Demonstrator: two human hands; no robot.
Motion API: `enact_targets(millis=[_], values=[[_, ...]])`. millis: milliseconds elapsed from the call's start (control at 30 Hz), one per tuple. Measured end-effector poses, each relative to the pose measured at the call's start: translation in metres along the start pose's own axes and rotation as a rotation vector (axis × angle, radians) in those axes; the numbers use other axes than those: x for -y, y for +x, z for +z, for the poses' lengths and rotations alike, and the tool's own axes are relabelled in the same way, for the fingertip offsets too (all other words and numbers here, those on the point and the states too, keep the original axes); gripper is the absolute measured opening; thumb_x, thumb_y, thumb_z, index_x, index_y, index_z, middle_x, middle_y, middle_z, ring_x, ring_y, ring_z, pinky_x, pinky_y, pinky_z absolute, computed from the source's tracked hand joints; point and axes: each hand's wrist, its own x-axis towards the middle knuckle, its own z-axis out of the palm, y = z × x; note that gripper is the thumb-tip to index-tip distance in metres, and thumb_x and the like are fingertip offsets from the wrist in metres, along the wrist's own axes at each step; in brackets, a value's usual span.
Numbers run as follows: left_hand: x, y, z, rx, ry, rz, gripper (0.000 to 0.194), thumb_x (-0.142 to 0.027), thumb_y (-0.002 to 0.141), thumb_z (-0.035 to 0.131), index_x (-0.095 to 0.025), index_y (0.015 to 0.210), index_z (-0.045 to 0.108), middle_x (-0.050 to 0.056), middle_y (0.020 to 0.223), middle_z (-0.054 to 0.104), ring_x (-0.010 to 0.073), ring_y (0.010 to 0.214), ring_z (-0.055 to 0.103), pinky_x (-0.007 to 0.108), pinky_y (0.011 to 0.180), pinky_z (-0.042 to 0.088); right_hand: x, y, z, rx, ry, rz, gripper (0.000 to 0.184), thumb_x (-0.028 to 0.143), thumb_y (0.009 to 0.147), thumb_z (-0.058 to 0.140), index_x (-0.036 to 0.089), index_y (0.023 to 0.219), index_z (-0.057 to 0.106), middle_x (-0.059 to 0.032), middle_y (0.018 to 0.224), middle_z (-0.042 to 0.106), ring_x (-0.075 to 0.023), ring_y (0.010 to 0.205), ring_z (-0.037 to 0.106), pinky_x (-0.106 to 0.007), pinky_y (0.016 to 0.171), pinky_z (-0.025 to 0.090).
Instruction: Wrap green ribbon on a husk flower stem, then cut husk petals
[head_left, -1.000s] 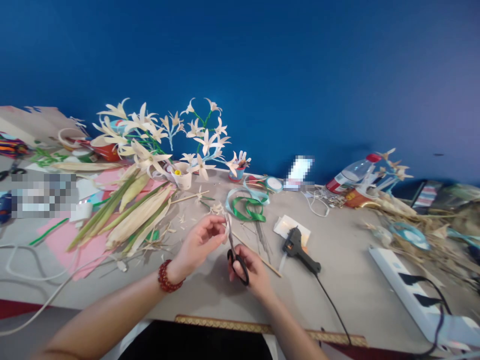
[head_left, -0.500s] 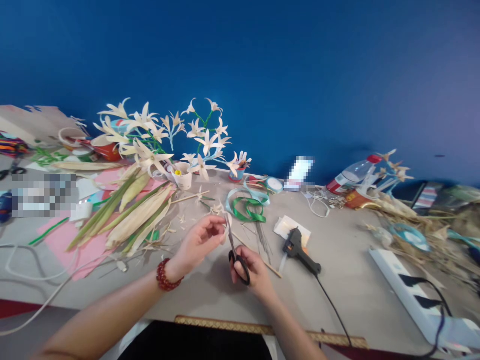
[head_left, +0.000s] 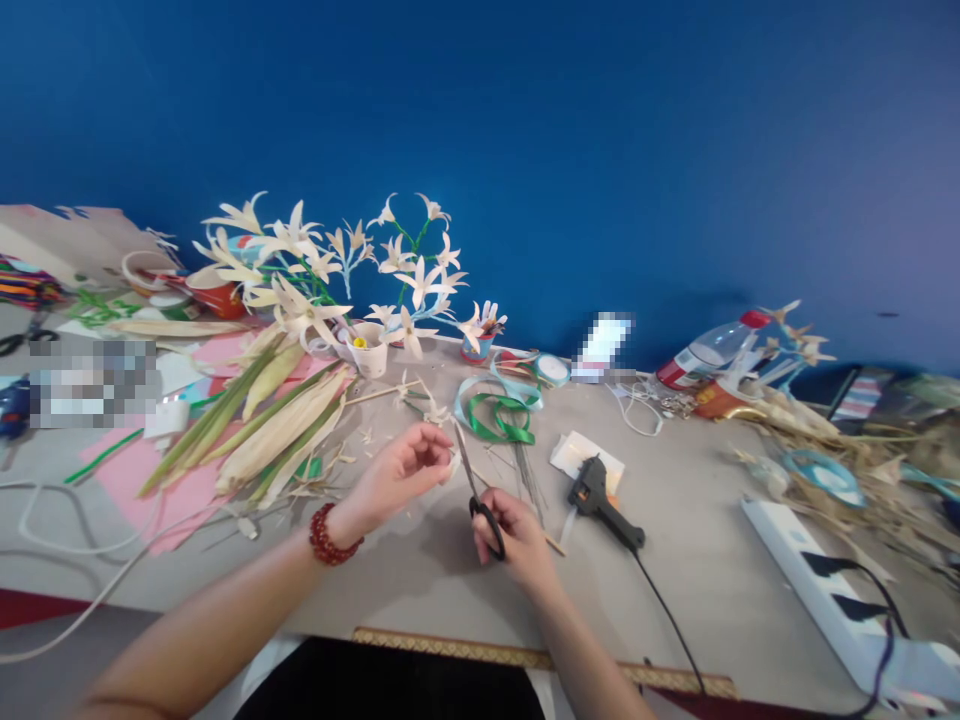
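Between thumb and fingers, my left hand (head_left: 409, 468) pinches a small pale piece of corn husk (head_left: 451, 465), mostly covered by the fingertips. My right hand (head_left: 517, 535) grips black-handled scissors (head_left: 487, 525) by their loops, blades pointing up and away from me. The blades look closed, with their tips just right of the left fingertips. Beyond the hands lie a loop of green ribbon (head_left: 499, 418) and some thin wires (head_left: 529, 475). Left of my left hand, pale and green corn husks (head_left: 281, 435) rest on pink paper (head_left: 124, 480).
Husk flowers stand in a white cup (head_left: 367, 352) at the back. A black glue gun (head_left: 604, 495) lies right of my right hand, its cord running to the front edge. Farther right are a white power strip (head_left: 799, 580) and a tilted bottle (head_left: 709, 350).
The scissors have moved slightly right, away from the left fingertips, and their loops have come closer together. My left hand stays nearly in place, still pinching the husk piece.
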Motion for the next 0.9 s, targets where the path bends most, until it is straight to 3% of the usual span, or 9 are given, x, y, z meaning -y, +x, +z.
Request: enact_targets(millis=[133, 333, 567, 767, 900], values=[[0.003, 0.000, -0.002, 0.042, 0.070, 0.025, 0.022, -0.025, 0.081, 0.065, -0.018, 0.099, 0.055, 0.001, 0.083, 0.056, 0.0140, 0.078, 0.053, 0.026, 0.072, 0.043, 0.000, 0.001, -0.003, -0.033, 0.054, -0.040, 0.044, 0.058, 0.074, 0.068, 0.020, 0.070, 0.047, 0.0037, 0.049, 0.055, -0.0090, 0.042, 0.044, -0.021, 0.044, 0.029], [0.001, -0.003, 0.001, 0.243, 0.297, 0.084, 0.013, -0.027, 0.084, 0.062, -0.016, 0.088, 0.057, 0.004, 0.086, 0.060, 0.0158, 0.080, 0.056, 0.030, 0.076, 0.046, -0.001, 0.006, -0.002, -0.081, 0.207, -0.151, 0.039, 0.040, 0.069, 0.078, 0.020, 0.093, 0.055, -0.0001, 0.079, 0.062, -0.0087, 0.053, 0.046, -0.020, 0.046, 0.034], [-0.002, -0.006, 0.004, 0.389, 0.414, 0.137, 0.008, -0.020, 0.083, 0.061, -0.017, 0.091, 0.058, 0.003, 0.088, 0.062, 0.0157, 0.082, 0.059, 0.029, 0.077, 0.046, 0.002, 0.005, 0.002, -0.059, 0.268, -0.132, 0.037, 0.028, 0.063, 0.083, 0.020, 0.087, 0.055, 0.0021, 0.075, 0.060, -0.0102, 0.062, 0.052, -0.019, 0.055, 0.041], [0.007, -0.004, 0.005, 0.306, 0.205, 0.018, 0.019, -0.025, 0.084, 0.061, -0.017, 0.101, 0.056, 0.004, 0.090, 0.061, 0.0152, 0.082, 0.058, 0.029, 0.077, 0.047, -0.001, 0.006, 0.002, -0.008, 0.291, -0.147, 0.041, 0.036, 0.062, 0.083, 0.020, 0.087, 0.054, 0.0015, 0.075, 0.060, -0.0093, 0.061, 0.050, -0.019, 0.056, 0.040], [0.015, -0.005, 0.011, 0.120, -0.047, -0.113, 0.023, -0.033, 0.083, 0.064, -0.017, 0.099, 0.057, 0.004, 0.087, 0.060, 0.0149, 0.081, 0.057, 0.028, 0.075, 0.045, 0.000, 0.005, 0.004, -0.092, 0.273, -0.154, 0.038, 0.034, 0.065, 0.082, 0.021, 0.088, 0.054, 0.0011, 0.076, 0.060, -0.0101, 0.061, 0.049, -0.020, 0.055, 0.040]])
